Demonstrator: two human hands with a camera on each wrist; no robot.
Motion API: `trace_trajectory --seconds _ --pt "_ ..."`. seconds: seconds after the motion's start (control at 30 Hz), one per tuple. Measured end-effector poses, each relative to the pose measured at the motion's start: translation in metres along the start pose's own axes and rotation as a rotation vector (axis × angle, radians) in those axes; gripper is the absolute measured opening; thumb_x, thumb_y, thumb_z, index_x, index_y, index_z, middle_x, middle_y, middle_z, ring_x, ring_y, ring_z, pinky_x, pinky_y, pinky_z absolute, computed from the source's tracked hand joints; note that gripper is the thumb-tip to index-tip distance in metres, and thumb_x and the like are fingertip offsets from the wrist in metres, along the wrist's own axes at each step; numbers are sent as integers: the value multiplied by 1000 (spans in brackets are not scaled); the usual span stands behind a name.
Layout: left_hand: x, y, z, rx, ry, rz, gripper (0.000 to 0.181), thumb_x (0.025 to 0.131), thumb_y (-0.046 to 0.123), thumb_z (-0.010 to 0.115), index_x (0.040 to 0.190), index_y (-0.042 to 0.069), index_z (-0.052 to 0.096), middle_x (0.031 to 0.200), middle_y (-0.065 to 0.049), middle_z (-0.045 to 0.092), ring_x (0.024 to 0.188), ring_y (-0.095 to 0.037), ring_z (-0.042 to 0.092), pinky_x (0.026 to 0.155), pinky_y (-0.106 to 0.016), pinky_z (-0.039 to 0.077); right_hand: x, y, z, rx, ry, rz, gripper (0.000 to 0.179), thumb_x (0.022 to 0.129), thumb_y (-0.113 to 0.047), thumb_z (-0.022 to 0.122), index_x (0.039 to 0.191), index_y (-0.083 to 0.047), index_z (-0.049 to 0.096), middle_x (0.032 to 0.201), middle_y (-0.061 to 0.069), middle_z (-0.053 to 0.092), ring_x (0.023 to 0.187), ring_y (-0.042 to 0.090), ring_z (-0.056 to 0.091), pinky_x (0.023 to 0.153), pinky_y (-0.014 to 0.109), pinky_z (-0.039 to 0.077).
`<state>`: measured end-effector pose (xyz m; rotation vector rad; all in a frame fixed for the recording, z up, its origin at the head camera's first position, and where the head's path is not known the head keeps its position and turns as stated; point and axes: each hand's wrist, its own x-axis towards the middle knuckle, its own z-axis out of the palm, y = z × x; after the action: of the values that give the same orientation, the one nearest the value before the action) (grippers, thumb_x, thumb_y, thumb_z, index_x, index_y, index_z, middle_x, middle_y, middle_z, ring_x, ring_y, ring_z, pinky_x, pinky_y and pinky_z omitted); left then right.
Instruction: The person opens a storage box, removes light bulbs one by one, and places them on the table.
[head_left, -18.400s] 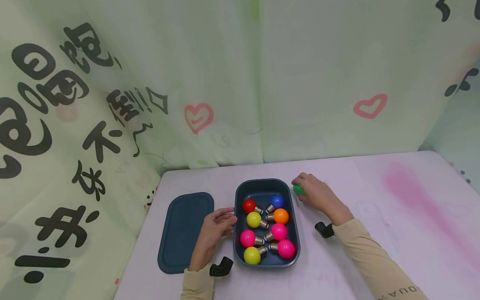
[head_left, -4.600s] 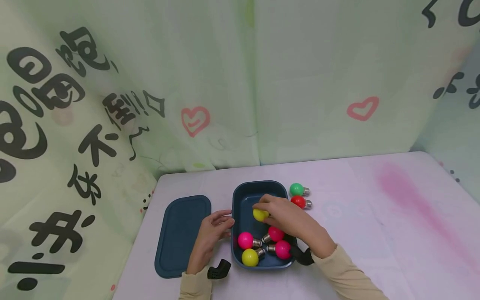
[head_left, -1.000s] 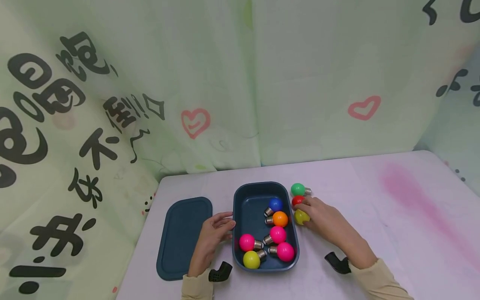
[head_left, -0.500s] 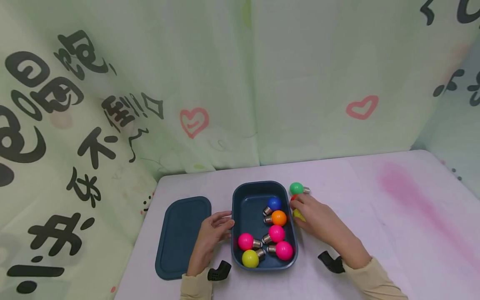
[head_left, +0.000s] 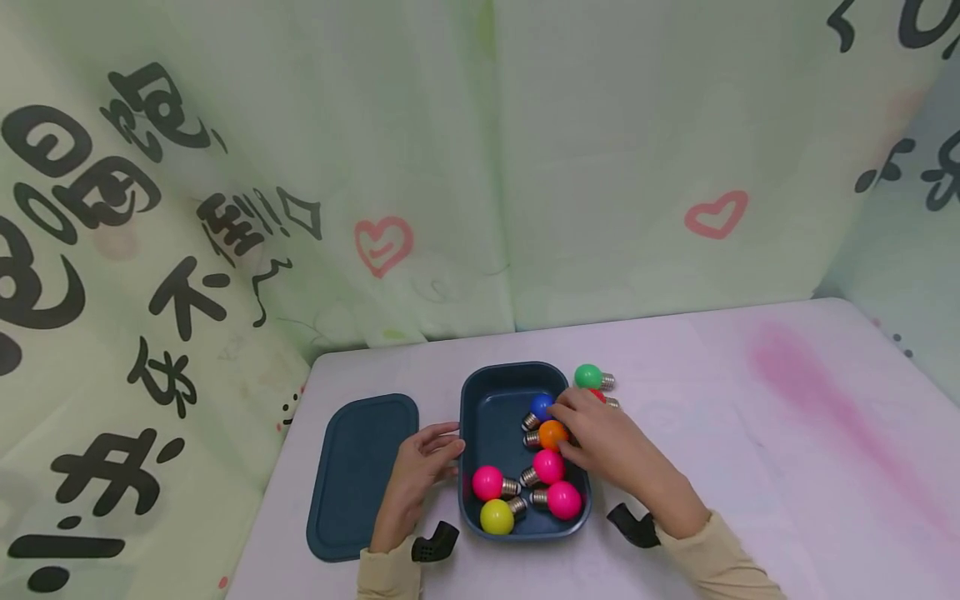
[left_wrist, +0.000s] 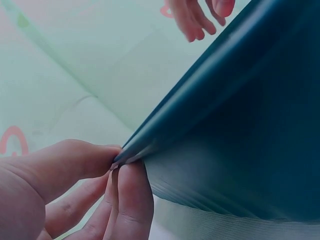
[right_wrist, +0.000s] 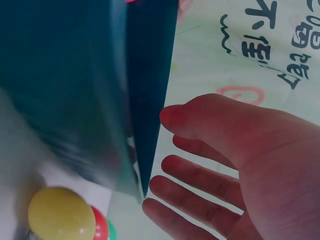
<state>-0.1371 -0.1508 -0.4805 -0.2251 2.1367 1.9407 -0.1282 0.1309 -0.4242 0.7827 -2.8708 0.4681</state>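
A dark blue box [head_left: 491, 400] holds several light bulbs: a blue bulb [head_left: 540, 406], an orange bulb [head_left: 552, 433], pink bulbs [head_left: 563, 500] and a yellow bulb [head_left: 497, 517]. My left hand [head_left: 412, 479] pinches the box's left rim between thumb and fingers, clearest in the left wrist view. Over the right rim, my right hand [head_left: 618, 442] reaches toward the orange and blue bulbs, fingers spread and holding nothing in the right wrist view. Right of the box lie a green bulb [head_left: 588, 376], a red bulb [head_left: 597, 395] and another yellow bulb [right_wrist: 60, 214], which the hand hides in the head view.
A flat dark blue lid [head_left: 363, 475] lies left of the box, beside my left forearm. The white table [head_left: 720, 417] extends to the right, with a pink stain. A printed curtain [head_left: 600, 167] hangs behind it.
The red bulb and one yellow bulb have gone from the box to the table, beside the green one. My right hand has just left that yellow bulb and moved left over the box.
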Motion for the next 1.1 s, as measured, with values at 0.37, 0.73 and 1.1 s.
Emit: trace_trajectory --seconds 0.37,0.73,1.1 --pt "-2 2 1 3 1 0 45 92 23 72 132 4 61 111 -8 69 86 -15 67 79 -31 58 10 -19 7 43 7 -64 40 81 -21 82 116 -5 69 105 7 62 96 20 58 72 28 58" --pt "3 -1 1 16 6 -3 44 93 22 71 132 5 62 112 -8 70 86 -14 68 77 -31 59 17 -33 12 76 -55 -82 45 85 -29 79 122 -8 66 114 8 63 101 20 61 75 31 59" --pt "3 -1 0 3 -2 -11 44 93 22 71 132 5 61 114 -9 70 87 -15 68 76 -30 58 29 -45 21 119 -156 -107 44 87 -27 77 126 -9 66 115 7 63 103 20 61 82 31 58"
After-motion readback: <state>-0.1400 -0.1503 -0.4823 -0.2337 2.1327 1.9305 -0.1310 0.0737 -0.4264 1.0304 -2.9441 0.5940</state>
